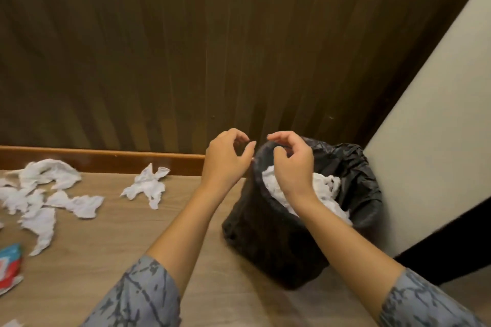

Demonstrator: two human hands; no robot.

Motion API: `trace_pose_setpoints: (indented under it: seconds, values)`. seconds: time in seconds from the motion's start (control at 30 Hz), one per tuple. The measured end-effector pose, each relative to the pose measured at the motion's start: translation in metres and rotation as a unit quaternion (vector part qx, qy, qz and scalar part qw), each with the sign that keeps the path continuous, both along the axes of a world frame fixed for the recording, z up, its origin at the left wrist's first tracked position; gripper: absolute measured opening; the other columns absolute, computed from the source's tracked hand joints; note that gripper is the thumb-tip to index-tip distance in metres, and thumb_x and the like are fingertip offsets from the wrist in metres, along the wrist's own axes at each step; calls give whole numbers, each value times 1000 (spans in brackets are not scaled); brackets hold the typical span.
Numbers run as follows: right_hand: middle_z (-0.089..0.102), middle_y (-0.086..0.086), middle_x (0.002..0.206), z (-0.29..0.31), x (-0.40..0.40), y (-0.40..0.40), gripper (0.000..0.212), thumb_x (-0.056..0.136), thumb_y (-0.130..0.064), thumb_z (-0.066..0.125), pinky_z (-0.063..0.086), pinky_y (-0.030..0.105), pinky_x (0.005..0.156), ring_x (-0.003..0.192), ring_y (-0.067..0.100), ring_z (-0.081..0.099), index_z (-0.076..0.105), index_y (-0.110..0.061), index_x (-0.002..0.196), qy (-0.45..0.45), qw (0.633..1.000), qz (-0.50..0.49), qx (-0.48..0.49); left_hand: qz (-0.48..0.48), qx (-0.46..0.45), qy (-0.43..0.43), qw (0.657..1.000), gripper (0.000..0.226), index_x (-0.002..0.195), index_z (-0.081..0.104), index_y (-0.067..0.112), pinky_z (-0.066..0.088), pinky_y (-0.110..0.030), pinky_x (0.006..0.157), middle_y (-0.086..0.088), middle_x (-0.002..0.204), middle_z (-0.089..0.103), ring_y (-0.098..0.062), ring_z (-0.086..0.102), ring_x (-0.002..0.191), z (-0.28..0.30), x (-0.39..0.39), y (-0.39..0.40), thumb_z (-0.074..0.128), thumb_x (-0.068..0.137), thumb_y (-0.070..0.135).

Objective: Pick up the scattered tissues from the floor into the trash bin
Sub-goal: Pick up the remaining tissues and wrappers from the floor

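Observation:
A black trash bin (268, 241) lined with a black bag stands on the wooden floor at the right, with crumpled white tissues (325, 184) inside. My right hand (291, 164) hovers over the bin's mouth, fingers curled and apart, holding nothing. My left hand (227, 158) is just left of the bin's rim, also empty with fingers apart. One crumpled tissue (147, 186) lies on the floor left of my left hand. Several more tissues (42, 194) are scattered at the far left.
A dark wood-panel wall with a brown baseboard (106, 160) runs behind. A white panel (430, 154) leans at the right of the bin, with something black (451, 252) below it. A red and blue packet (9, 265) lies at the left edge.

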State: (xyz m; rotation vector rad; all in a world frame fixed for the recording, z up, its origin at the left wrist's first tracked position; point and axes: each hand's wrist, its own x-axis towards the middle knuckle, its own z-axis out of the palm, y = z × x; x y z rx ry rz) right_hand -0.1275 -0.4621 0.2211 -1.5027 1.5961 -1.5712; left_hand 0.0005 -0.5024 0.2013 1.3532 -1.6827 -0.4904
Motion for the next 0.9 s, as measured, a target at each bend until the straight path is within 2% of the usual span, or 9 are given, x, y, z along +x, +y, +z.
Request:
trace_pose_setpoints:
  seconds: [0.1, 0.23, 0.33, 0.43, 0.5, 0.6, 0.7, 0.83, 0.9]
  values:
    - [64, -9, 89, -2, 50, 0, 21, 92, -4, 52, 50, 11, 72, 88, 2, 59, 64, -20, 95, 3, 996, 89, -3, 27, 13, -61, 998, 14, 95, 62, 26, 53, -23, 71, 11, 87, 65, -6, 62, 81, 3, 59, 6, 64, 87, 37]
    - [66, -8, 92, -21, 119, 7, 15, 93, -11, 57, 58, 28, 77, 88, 9, 64, 60, -24, 102, -21, 976, 215, 27, 105, 47, -146, 983, 12, 93, 62, 26, 56, -33, 72, 10, 86, 68, -8, 62, 79, -9, 143, 30, 63, 87, 37]
    - [67, -8, 90, -40, 173, 20, 10, 94, -20, 61, 59, 34, 73, 86, 12, 65, 61, -24, 103, -16, 954, 297, 44, 165, 86, -179, 966, 16, 99, 63, 26, 58, -31, 75, 8, 91, 69, -8, 63, 82, -21, 205, 62, 62, 88, 37]
    - [68, -9, 78, -53, 224, 35, 7, 94, -27, 61, 56, 37, 68, 76, 12, 66, 66, -22, 93, 22, 921, 389, 30, 228, 109, -207, 945, 18, 101, 63, 25, 54, -28, 74, 10, 90, 67, -7, 62, 83, -25, 263, 104, 63, 86, 36]
    - [67, -9, 70, -57, 256, 46, 19, 94, -30, 60, 53, 37, 66, 71, 11, 65, 68, -21, 80, 46, 894, 445, 25, 263, 134, -224, 929, 17, 100, 62, 25, 52, -28, 73, 11, 89, 67, -9, 62, 83, -24, 296, 138, 64, 85, 34]
    - [67, -6, 67, -59, 301, 68, 26, 96, -27, 58, 51, 36, 64, 67, 11, 64, 69, -18, 74, 41, 858, 511, 23, 318, 172, -247, 899, 15, 95, 61, 28, 53, -32, 72, 10, 86, 68, -10, 63, 81, -20, 343, 196, 65, 82, 35]
    - [67, -5, 66, -60, 341, 94, 28, 97, -25, 56, 50, 30, 62, 66, 8, 63, 67, -22, 72, 23, 822, 568, 31, 380, 212, -242, 867, 14, 97, 62, 28, 53, -30, 72, 11, 85, 67, -7, 62, 78, -10, 376, 259, 64, 85, 36]
    - [66, -3, 69, -71, 392, 129, 19, 94, -21, 60, 51, 39, 64, 68, 14, 63, 67, -20, 76, 40, 771, 634, 43, 463, 260, -201, 823, 12, 97, 60, 30, 53, -27, 68, 15, 81, 63, -3, 61, 75, -13, 404, 351, 63, 87, 36]
    - [68, -6, 71, -78, 415, 150, 15, 92, -20, 62, 51, 31, 63, 70, 9, 64, 68, -23, 79, 50, 750, 658, 53, 498, 280, -185, 800, 13, 98, 60, 32, 54, -27, 67, 18, 79, 62, -2, 60, 73, -22, 412, 396, 63, 87, 39]
